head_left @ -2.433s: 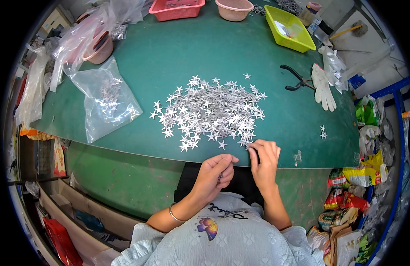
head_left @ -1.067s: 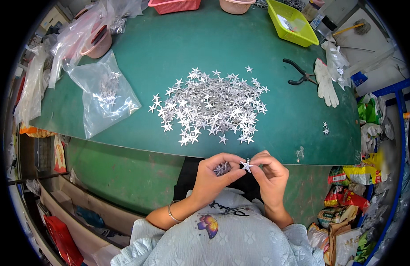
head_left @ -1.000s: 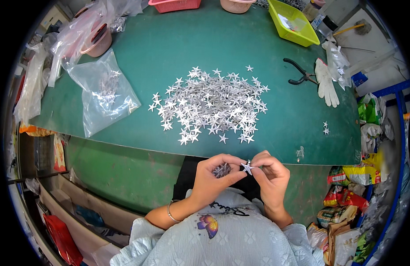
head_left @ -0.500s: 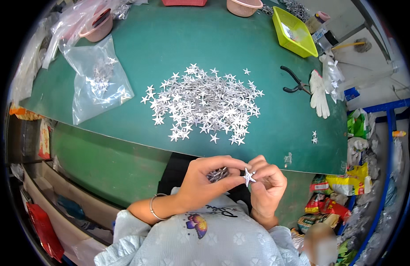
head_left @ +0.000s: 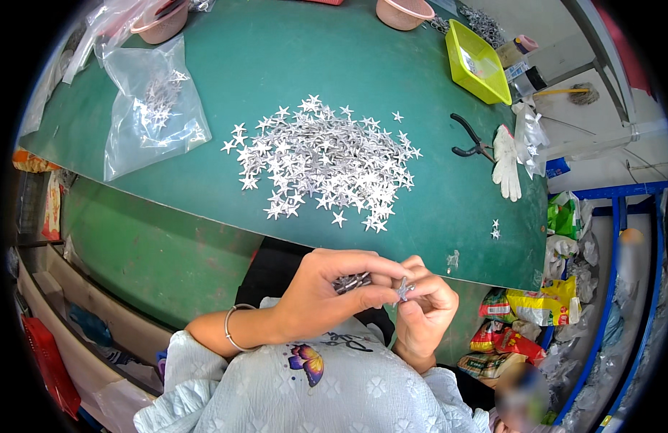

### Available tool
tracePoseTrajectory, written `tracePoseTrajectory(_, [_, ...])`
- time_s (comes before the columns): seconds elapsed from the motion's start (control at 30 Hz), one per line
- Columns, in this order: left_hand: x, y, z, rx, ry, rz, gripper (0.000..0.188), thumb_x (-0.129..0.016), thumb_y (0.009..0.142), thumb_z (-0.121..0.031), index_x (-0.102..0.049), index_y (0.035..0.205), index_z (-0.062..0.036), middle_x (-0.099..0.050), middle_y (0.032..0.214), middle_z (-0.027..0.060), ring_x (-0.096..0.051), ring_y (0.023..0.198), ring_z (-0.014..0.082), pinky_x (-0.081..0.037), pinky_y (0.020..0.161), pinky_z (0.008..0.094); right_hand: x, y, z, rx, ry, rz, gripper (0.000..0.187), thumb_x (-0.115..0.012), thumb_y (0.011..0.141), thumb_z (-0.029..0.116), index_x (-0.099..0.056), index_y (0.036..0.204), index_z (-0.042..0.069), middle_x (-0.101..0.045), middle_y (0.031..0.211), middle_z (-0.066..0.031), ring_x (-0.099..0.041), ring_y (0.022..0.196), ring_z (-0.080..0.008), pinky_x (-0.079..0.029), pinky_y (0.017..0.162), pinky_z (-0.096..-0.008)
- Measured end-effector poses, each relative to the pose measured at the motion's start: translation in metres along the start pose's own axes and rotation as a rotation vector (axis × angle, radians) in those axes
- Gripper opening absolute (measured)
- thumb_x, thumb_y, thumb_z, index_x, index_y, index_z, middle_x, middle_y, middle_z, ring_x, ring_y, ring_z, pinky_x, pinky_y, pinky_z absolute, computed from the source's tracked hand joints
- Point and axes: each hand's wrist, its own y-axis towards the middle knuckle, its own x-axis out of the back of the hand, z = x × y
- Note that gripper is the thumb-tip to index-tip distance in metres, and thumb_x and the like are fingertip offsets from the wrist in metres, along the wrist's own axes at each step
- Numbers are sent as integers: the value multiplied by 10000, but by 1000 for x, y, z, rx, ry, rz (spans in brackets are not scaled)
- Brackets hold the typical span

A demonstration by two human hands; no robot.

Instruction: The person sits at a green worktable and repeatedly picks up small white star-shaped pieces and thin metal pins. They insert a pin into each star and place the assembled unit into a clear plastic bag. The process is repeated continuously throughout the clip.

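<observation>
My left hand (head_left: 334,289) is closed around a small bunch of silver star pieces (head_left: 352,282) held in its palm. Between its thumb and fingertips sits one silver starfish-shaped piece (head_left: 404,290). My right hand (head_left: 426,307) pinches the other side of that same piece, so both hands' fingertips meet at it. Beyond my hands, a broad pile of silver starfish pieces (head_left: 326,162) lies on the green table (head_left: 276,65). Two or so loose star pieces (head_left: 495,229) rest apart, toward the table's right edge.
A clear plastic bag (head_left: 150,115) with some star pieces lies at left. Black-handled pliers (head_left: 472,138) and a white glove (head_left: 505,162) lie at right, below a yellow-green basket (head_left: 478,65). A pink bowl (head_left: 404,13) stands at the far edge. Bagged goods (head_left: 536,303) fill a blue rack.
The star piece between my fingertips has turned, showing a darker side. My right fingers have closed in nearer to my left. The whole view has shifted slightly.
</observation>
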Motion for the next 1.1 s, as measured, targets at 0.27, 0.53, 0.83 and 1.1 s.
tracePoseTrajectory(0.27, [1, -1, -2, 33, -53, -14, 238, -667, 730, -10, -662, 967, 12, -630, 726, 60, -574, 685, 89, -455, 641, 226, -5, 0, 3, 27, -37, -33, 81, -656, 766, 10, -592, 798, -28, -614, 793, -105, -529, 781, -221, -419, 709, -332])
tracePoseTrajectory(0.53, [0, -1, 0, 72, -47, -22, 232, -678, 742, -7, -645, 970, 18, -623, 731, 40, -562, 690, 69, -448, 633, 211, -2, 2, 4, 138, -228, -73, 77, -646, 766, 5, -586, 799, -31, -602, 770, -111, -528, 736, -208, -420, 672, -309])
tracePoseTrajectory(0.83, [-2, -2, 9, 27, 84, -21, 233, -677, 748, 14, -637, 977, 20, -610, 698, 21, -536, 635, 43, -433, 572, 193, -6, 4, 3, 196, -346, -153, 108, -629, 723, -84, -584, 812, -41, -596, 790, -123, -529, 751, -207, -422, 672, -299])
tracePoseTrajectory(1.1, [-4, -1, 25, -15, 145, -32, 174, -634, 791, -18, -645, 961, 15, -631, 713, 43, -562, 626, 72, -462, 583, 218, -2, 5, 3, 178, -479, -108, 171, -665, 661, -96, -613, 817, -49, -596, 780, -116, -528, 738, -203, -417, 658, -287])
